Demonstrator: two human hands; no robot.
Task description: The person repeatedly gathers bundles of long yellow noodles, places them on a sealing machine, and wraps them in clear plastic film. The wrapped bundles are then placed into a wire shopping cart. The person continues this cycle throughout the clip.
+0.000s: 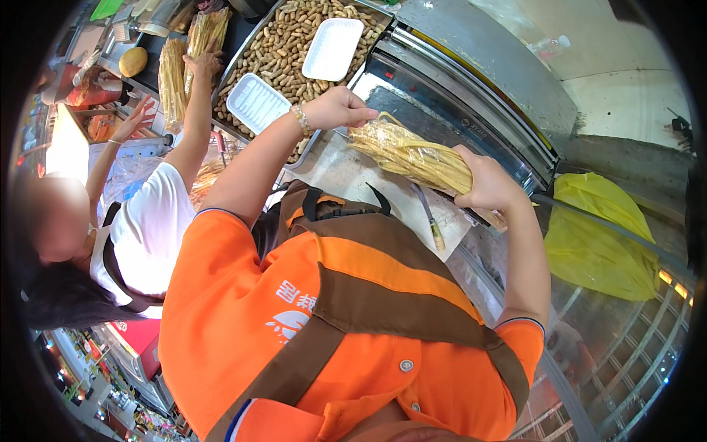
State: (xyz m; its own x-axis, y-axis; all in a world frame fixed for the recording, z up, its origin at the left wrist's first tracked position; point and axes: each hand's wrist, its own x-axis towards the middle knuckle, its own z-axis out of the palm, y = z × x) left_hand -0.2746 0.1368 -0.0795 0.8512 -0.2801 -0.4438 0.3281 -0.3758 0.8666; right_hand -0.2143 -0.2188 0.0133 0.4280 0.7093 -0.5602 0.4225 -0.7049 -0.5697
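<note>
My right hand grips the lower right end of a bundle of yellowish dried sticks or strips in clear plastic film; I cannot tell what food it is. At the bundle's upper left end, the fingers of my left hand are pinched together by the film; a beaded bracelet is on that wrist. The bundle is tilted, over the front edge of a film-wrapping machine with a dark plate. A knife with a worn handle lies below it on a pale sheet.
Peanuts in their shells fill a metal tray, with white foam trays on top. At the left, a person in white touches wrapped bundles near a yellow melon-like fruit. A yellow plastic bag hangs at the right.
</note>
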